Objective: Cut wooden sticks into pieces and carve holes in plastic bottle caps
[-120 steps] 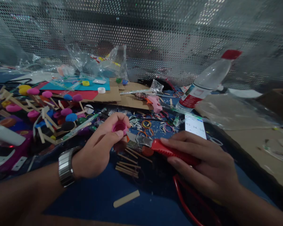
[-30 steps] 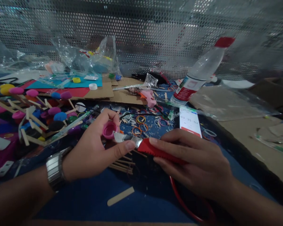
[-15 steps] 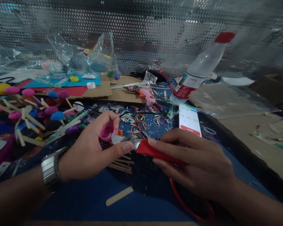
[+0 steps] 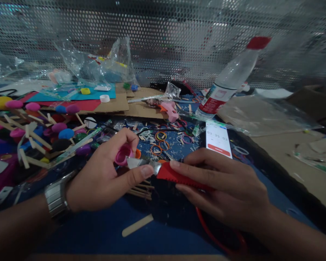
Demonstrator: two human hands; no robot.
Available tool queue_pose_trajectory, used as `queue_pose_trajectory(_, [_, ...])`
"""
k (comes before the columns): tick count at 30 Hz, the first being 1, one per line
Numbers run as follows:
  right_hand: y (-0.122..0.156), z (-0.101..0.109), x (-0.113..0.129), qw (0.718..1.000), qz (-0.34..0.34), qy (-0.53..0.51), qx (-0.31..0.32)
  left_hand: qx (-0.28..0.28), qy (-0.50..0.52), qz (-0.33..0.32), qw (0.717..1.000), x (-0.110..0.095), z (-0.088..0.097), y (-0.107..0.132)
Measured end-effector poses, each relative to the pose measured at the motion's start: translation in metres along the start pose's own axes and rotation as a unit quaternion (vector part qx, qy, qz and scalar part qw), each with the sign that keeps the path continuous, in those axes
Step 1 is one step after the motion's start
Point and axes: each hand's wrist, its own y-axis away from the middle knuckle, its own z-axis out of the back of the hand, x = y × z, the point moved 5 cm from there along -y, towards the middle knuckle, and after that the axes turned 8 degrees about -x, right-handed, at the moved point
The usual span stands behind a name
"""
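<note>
Curled fingers of my left hand (image 4: 105,174) hold a pink bottle cap (image 4: 122,155), its hollow side turned toward me. In my right hand (image 4: 225,188) is a red box cutter (image 4: 179,175) with its blade (image 4: 133,162) out. The blade's tip reaches the cap's rim, and my left thumb lies along the near side of the blade. An orange piece (image 4: 138,154) shows just behind the cap. Below the hands, several thin wooden sticks (image 4: 141,190) lie on the blue table, partly covered by my left hand.
A craft stick (image 4: 137,225) lies near the front edge. Clay-tipped wooden pieces (image 4: 57,132) crowd the left. Behind are rubber bands (image 4: 161,136), a pink glue gun (image 4: 170,110), cardboard (image 4: 116,103) and a tilted plastic bottle (image 4: 222,85). A phone (image 4: 218,139) lies beyond my right hand; red scissors-like handles (image 4: 206,226) lie below it.
Both hands keep nearly the same place. The blade tip has shifted very slightly left against the cap, and my left wrist has moved a little left.
</note>
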Motion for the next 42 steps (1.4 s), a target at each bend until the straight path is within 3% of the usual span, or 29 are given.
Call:
queue_pose_trajectory(8, [-0.001, 0.0, 0.001, 1.0, 0.024, 0.008, -0.011, -0.004, -0.006, -0.002, 1.0, 0.001, 0.0, -0.001])
queue_pose_trajectory(18, [0.0, 0.001, -0.006, 0.999, -0.012, 0.023, -0.031, -0.075, 0.077, 0.047, 0.993, 0.011, 0.006, -0.003])
queue_pose_trajectory(23, [0.002, 0.002, -0.008, 0.999, -0.012, 0.031, -0.031, -0.049, 0.143, 0.08, 0.985, 0.012, 0.0, 0.0])
queue_pose_trajectory(30, [0.002, 0.001, -0.007, 0.999, -0.013, 0.018, -0.029, -0.031, 0.279, 0.147, 0.948, 0.018, -0.006, 0.003])
queue_pose_trajectory(33, [0.002, 0.0, -0.006, 0.999, -0.012, 0.019, -0.026, -0.047, 0.297, 0.167, 0.939, 0.02, -0.005, 0.002])
queue_pose_trajectory(42, [0.001, 0.002, -0.006, 0.999, -0.016, 0.014, -0.026, -0.024, 0.288, 0.183, 0.939, 0.018, -0.008, 0.003])
